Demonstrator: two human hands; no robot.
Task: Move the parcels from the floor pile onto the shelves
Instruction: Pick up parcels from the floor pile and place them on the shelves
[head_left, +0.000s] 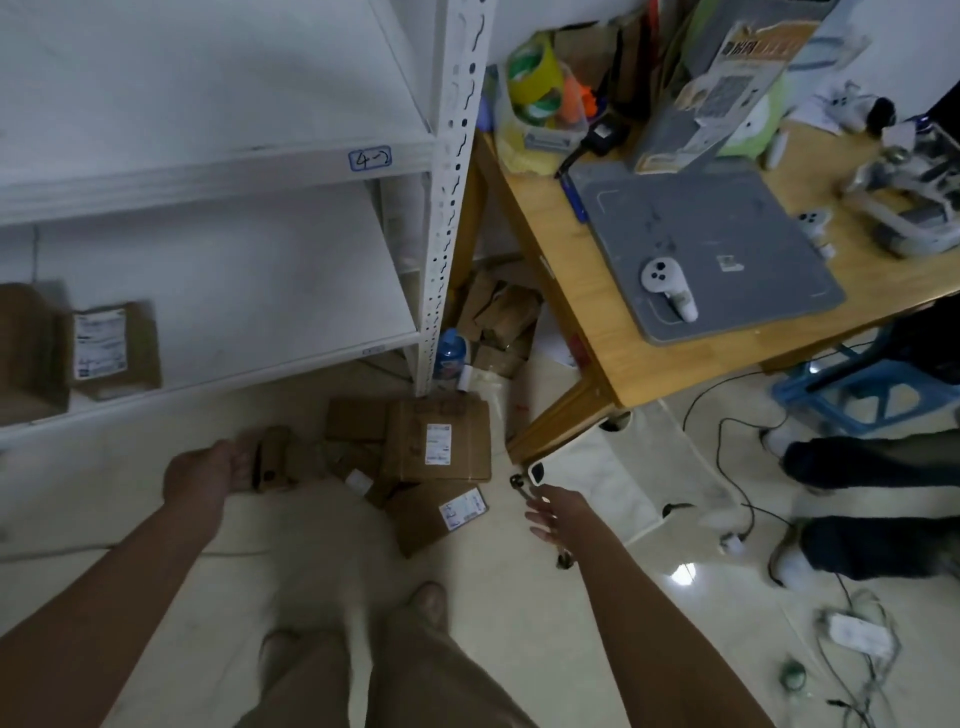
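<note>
A pile of brown cardboard parcels (434, 447) lies on the pale floor just below the white shelf unit (435, 218). My left hand (205, 470) grips a small brown parcel (272, 460) at the pile's left edge, low over the floor. My right hand (558, 512) hangs to the right of the pile with fingers relaxed and holds nothing. Another labelled parcel (441, 514) lies at the pile's near side. Two brown parcels (111, 348) stand on the lower shelf at the left. The upper shelf, marked 4-2, holds nothing in view.
A wooden table (571, 291) with a grey mat, a controller and clutter stands to the right of the shelf. More cardboard lies under it. Cables and a power strip (857, 634) run over the floor at right, by another person's legs (872, 467). My own feet are below.
</note>
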